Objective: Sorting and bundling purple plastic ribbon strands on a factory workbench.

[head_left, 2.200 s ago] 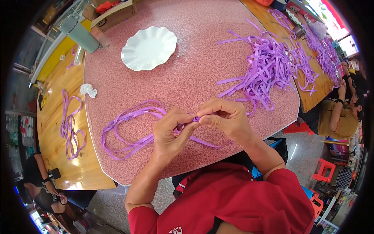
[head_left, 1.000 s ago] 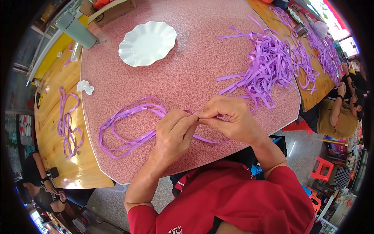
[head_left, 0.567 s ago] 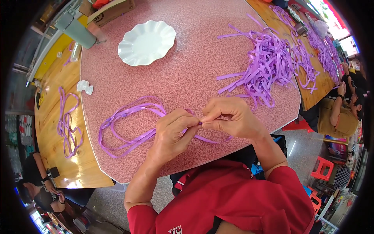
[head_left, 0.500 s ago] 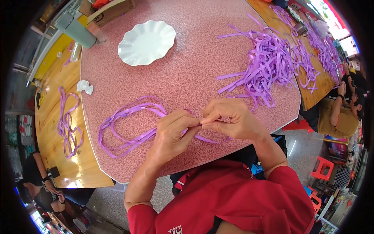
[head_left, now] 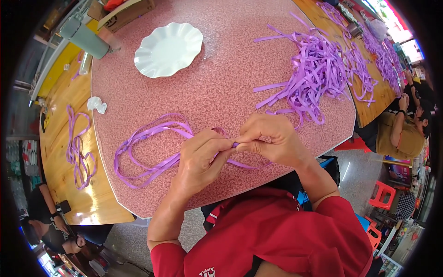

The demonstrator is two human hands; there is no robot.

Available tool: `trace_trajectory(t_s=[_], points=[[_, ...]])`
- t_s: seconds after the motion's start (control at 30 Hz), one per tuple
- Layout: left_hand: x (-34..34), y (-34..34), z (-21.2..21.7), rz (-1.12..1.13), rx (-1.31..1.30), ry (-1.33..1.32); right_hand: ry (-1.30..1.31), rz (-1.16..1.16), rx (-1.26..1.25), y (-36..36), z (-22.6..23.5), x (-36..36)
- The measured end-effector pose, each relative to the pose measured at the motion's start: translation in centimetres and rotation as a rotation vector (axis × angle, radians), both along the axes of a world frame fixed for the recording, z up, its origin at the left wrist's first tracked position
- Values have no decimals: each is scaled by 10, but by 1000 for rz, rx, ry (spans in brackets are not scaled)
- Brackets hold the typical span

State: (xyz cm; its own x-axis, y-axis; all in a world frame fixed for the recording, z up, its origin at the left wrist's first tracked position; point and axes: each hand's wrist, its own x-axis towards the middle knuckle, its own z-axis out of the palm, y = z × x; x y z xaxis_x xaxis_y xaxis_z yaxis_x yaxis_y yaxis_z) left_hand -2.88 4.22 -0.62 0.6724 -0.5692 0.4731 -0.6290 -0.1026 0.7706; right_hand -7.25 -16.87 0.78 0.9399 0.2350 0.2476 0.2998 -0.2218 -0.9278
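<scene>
My left hand (head_left: 206,154) and my right hand (head_left: 270,138) meet over the near part of the pink speckled table (head_left: 221,87). Thumb and fingers of each are pinched on a purple ribbon (head_left: 236,144); a short bit of it, perhaps a knot, shows between the fingertips. My fingers hide the rest of that spot. Left of my left hand, long loops of purple ribbon (head_left: 154,171) lie on the table, and a strand runs beneath both hands. A big tangled heap of purple ribbon (head_left: 318,69) lies beyond my right hand.
A white scalloped plate (head_left: 169,50) stands at the far side, near a green tumbler (head_left: 85,37) and a cardboard box (head_left: 127,15). Crumpled tissue (head_left: 97,105) lies at the left edge. More ribbon (head_left: 78,152) is on the left wooden table. Other people sit at both sides.
My fingertips have parted slightly, so more of the purple ribbon shows between them. Both hands stay pinched on it; the view has shifted a little.
</scene>
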Motion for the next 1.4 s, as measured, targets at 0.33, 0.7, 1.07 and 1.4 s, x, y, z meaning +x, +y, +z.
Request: trace_trajectory(t_s=[0.33, 0.7, 1.07, 1.4], points=[[8, 6, -3, -156, 110, 1, -14, 83, 70, 6, -17, -3], [7, -1, 2, 23, 93, -251, 104, -121, 10, 14, 1, -11], [-8, 0, 19, -88, -169, 907, 41, -153, 359, 18, -10, -7], [-9, 0, 22, -99, -442, 1050, -457, -132, 64, 15, -6, 1]])
